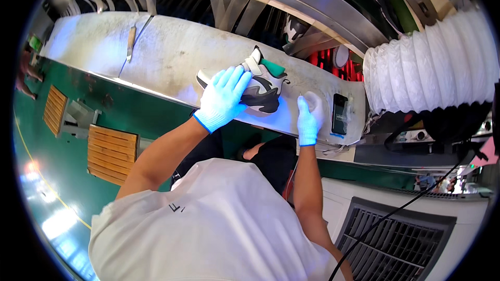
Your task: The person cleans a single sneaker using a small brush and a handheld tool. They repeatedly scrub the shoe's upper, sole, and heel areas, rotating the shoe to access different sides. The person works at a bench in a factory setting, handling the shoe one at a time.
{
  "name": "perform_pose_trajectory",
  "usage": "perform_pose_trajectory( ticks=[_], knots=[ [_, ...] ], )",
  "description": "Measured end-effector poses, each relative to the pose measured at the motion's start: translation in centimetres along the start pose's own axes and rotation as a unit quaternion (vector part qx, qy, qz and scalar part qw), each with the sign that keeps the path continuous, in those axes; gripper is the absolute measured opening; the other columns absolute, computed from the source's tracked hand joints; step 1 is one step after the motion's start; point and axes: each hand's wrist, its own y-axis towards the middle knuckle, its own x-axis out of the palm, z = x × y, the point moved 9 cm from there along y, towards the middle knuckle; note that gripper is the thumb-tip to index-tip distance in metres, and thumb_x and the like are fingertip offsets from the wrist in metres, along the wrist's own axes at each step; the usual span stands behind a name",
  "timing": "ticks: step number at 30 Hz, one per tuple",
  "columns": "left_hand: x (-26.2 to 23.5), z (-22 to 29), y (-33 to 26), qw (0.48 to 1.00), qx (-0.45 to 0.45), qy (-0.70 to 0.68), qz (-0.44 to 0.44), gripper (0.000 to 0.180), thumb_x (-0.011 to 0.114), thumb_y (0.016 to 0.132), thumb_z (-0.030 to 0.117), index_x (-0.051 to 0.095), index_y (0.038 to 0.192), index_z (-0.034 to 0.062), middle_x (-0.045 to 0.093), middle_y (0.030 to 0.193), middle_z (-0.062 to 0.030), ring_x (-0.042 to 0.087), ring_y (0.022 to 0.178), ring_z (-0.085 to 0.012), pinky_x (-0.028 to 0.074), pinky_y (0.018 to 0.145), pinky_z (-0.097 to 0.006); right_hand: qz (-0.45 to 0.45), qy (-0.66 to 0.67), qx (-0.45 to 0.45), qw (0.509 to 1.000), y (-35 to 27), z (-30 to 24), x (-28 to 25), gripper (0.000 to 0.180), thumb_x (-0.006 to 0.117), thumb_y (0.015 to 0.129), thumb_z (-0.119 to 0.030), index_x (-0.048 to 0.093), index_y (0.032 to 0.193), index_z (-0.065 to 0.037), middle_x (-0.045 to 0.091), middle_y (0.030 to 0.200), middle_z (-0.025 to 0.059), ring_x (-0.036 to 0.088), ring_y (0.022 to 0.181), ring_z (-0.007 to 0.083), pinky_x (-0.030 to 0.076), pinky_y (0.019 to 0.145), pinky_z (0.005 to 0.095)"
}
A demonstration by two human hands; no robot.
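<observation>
A sports shoe in white, grey, black and green lies on its side on a worn pale workbench. My left hand, in a light blue glove, rests flat over the shoe's heel end and presses it down. My right hand, also gloved, is closed around a small pale rounded thing just right of the shoe's toe; what it is I cannot tell.
A dark phone lies on the bench right of my right hand. A thin tool rests at the bench's far left. A white ribbed duct fills the upper right. Wooden stools stand on the green floor at left.
</observation>
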Motion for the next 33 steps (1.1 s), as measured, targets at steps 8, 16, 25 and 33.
perform_pose_trajectory(
  ticks=[8,16,25,33],
  knots=[
    [-4.1,-2.8,-1.8,0.994,-0.011,-0.059,0.088,0.102,0.099,0.061,0.028,0.062,0.153,0.0037,0.064,0.151,-0.0260,0.065,0.135,-0.0468,0.052,0.116,-0.056,-0.310,0.274,0.001,0.910,-8.0,-10.5,11.4,0.086,0.083,0.093,-0.015,0.043,0.167,0.003,0.063,0.153,0.0131,0.060,0.142,0.0235,0.050,0.121,0.0405],
    [-8.7,-5.1,-11.1,0.807,-0.308,-0.484,0.142,0.098,0.092,0.094,0.017,0.036,0.174,0.0040,0.060,0.160,-0.0201,0.067,0.140,-0.0328,0.058,0.117,-0.048,-0.365,0.111,-0.266,0.885,-17.1,-20.8,15.7,0.105,0.097,0.089,-0.031,0.040,0.168,0.010,0.069,0.146,0.0329,0.073,0.134,0.0430,0.058,0.113,0.0471],
    [-9.4,-8.2,-16.1,0.757,-0.400,-0.502,0.123,0.110,0.101,0.084,0.028,0.041,0.173,0.0056,0.067,0.154,-0.0171,0.070,0.136,-0.0262,0.058,0.116,-0.044,-0.406,0.160,-0.233,0.869,-19.2,-20.0,17.7,0.100,0.094,0.093,-0.030,0.041,0.169,0.009,0.067,0.151,0.0318,0.071,0.139,0.0394,0.056,0.117,0.0451],
    [-9.4,2.3,-12.0,0.980,-0.141,-0.093,0.103,0.096,0.095,0.073,0.025,0.058,0.158,0.0003,0.058,0.159,-0.0301,0.058,0.149,-0.0510,0.053,0.119,-0.057,-0.266,0.187,-0.004,0.946,-19.7,-10.9,15.6,0.085,0.089,0.096,-0.016,0.046,0.167,0.001,0.069,0.151,0.0171,0.072,0.132,0.0276,0.059,0.111,0.0422]
  ],
)
